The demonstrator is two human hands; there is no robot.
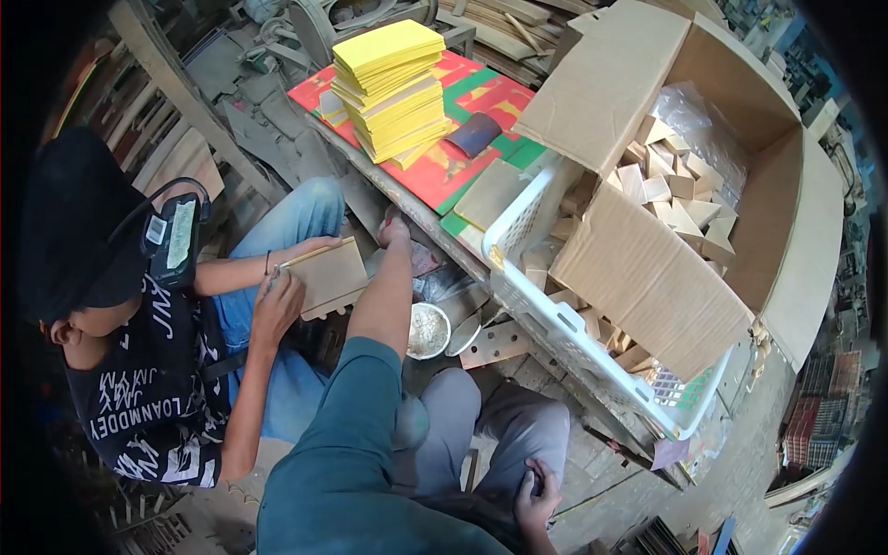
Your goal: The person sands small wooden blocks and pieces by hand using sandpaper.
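Observation:
My left arm, in a dark green sleeve, stretches forward so that my left hand [395, 227] is at the near edge of the low work table. Its fingers are too small and hidden to make out. On my grey trouser leg rests my right hand [539, 497], its fingers curled round something dark that I cannot make out. Below my left forearm stands a white bowl [428, 331] of pale, crumbly material. Close to the bowl lies a wooden strip with dark holes [495, 344]. A stack of yellow boards [388, 88] stands on the table beyond my left hand.
A co-worker [157, 370] sits at left, holding a thin wooden board [326, 277]. On the red-green tabletop [458, 79] lies a dark curved piece [474, 135]. At right, a white plastic basket [527, 277] and an open cardboard box [601, 83] hold several wooden blocks [680, 190].

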